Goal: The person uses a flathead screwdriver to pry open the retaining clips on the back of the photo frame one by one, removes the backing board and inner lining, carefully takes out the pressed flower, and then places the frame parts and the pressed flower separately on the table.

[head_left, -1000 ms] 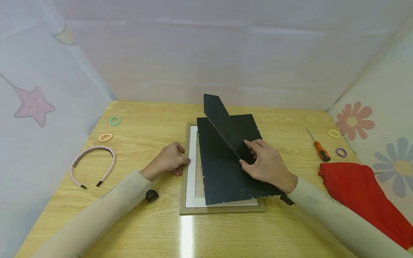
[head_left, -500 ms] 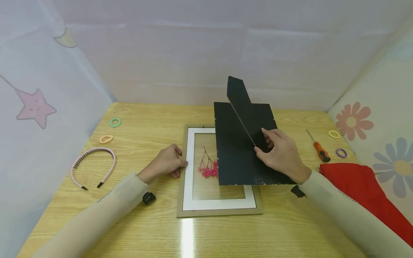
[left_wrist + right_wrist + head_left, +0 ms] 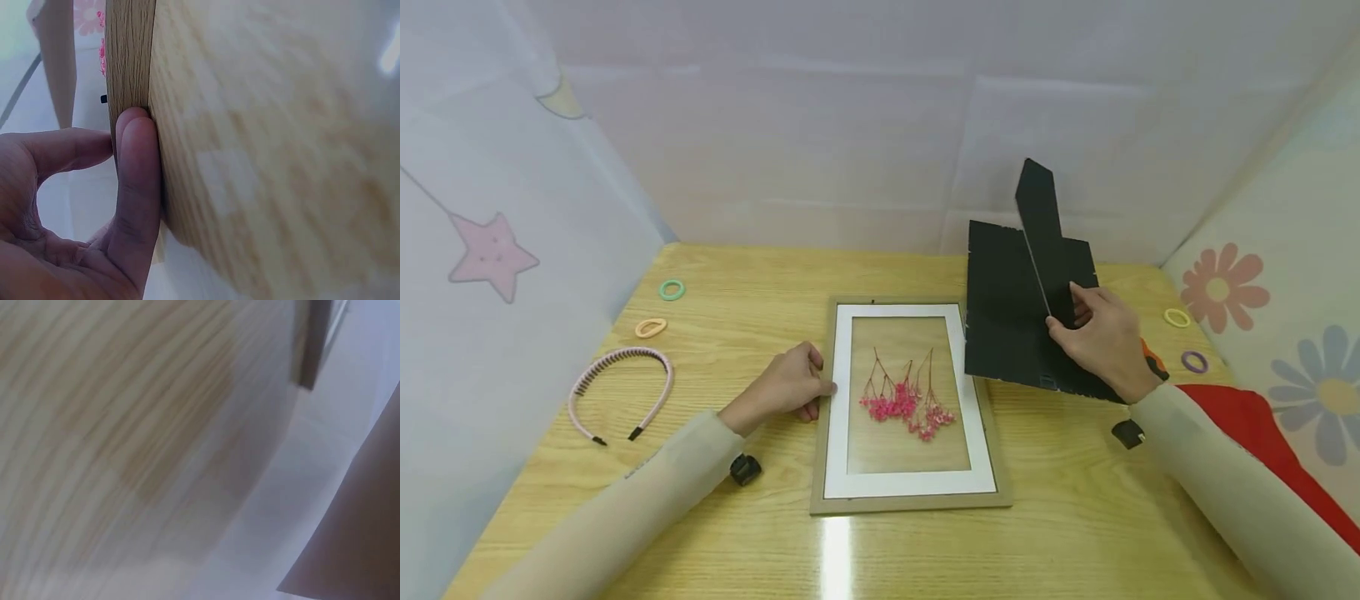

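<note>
Right of centre in the head view, my right hand (image 3: 1101, 337) pinches the fold-out stand of the black backing board (image 3: 1011, 312), fingers curled round it, and holds the board lifted and tilted above the table, just off the right edge of the wooden picture frame (image 3: 910, 404). My left hand (image 3: 790, 383) rests against the frame's left edge with its fingers straight and relaxed; the left wrist view shows fingertips (image 3: 134, 156) pressed flat to the wood. To do this well, I judge the left hand should keep the frame pinned so the white mat and the pink dried flowers (image 3: 906, 400) do not shift, and the board should travel clear of them, set down flat and apart. Around them lies a pale wooden table (image 3: 737, 275), with a pink headband (image 3: 621, 387) at left, hair ties near it, a red cloth (image 3: 1277, 425) at lower right, and curtained walls printed with a star and flowers.
</note>
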{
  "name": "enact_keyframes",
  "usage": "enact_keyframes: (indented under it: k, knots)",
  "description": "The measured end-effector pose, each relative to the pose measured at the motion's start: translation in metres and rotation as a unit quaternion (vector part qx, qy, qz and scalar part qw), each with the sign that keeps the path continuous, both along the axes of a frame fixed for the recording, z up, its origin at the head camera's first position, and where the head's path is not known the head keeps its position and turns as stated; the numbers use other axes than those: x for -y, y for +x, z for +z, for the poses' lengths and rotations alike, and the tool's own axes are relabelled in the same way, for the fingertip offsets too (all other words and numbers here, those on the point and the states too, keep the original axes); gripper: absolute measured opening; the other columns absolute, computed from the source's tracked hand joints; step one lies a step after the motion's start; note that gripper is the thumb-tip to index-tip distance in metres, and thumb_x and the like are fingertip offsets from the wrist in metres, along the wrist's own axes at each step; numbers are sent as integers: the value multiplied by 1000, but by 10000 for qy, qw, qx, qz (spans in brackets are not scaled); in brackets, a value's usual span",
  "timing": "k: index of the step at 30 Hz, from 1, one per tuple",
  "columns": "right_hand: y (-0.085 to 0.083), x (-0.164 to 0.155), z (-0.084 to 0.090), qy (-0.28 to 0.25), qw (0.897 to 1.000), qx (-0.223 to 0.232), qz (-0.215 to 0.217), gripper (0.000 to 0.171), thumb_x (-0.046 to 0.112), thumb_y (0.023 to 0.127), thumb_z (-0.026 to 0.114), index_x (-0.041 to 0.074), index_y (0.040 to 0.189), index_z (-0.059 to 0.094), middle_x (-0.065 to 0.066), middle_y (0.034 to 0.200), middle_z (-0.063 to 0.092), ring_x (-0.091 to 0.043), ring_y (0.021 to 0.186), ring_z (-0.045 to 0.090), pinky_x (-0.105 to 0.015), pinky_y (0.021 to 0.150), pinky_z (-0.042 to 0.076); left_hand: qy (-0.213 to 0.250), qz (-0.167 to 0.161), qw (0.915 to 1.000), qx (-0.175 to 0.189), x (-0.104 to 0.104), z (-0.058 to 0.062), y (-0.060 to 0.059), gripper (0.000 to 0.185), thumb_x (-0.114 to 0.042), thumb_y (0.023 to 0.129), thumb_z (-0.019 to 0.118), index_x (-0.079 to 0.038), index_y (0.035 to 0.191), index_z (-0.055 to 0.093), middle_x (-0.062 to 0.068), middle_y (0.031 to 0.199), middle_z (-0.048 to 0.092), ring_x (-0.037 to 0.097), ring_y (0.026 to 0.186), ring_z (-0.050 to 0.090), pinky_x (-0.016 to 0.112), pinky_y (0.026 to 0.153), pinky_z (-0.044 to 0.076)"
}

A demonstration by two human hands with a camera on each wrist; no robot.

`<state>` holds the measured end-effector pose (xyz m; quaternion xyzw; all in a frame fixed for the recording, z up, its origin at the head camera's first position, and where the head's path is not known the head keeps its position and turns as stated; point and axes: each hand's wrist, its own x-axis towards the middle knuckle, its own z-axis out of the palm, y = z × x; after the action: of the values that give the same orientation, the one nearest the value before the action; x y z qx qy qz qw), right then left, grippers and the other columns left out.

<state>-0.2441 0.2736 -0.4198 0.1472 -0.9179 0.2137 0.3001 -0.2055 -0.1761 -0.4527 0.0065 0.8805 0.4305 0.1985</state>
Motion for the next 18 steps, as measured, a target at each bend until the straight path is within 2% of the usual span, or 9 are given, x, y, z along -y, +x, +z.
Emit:
enact_keyframes:
  k: [7,13,18]
  knots:
    - [-14,-23,-13,-5,9996,195,-223,58,18,81,80,-9,129,63,-24,101,66,-37,78,68,-55,68,59,-37,-36,10000,-53,0,-1,2,39,-16,91,73,-2,118,47,12,76,69,21,51,67,35,51,62]
    - [-22,-32,-18,55,9996,161,-212,58,18,80,81,-10,127,64,-25,99,67,-37,77,68,-56,70,59,-12,-90,9999,-44,1,0,5,39,-16,91,72,-2,116,48,12,75,70,20,50,67,35,50,62]
    - [-25,-37,-21,237,9974,667,-166,59,20,81,81,-8,129,64,-24,101,66,-36,81,67,-56,73,58,34,-130,9999,-10,2,-1,7,38,-15,91,72,-1,116,47,12,71,69,20,48,66,36,49,62]
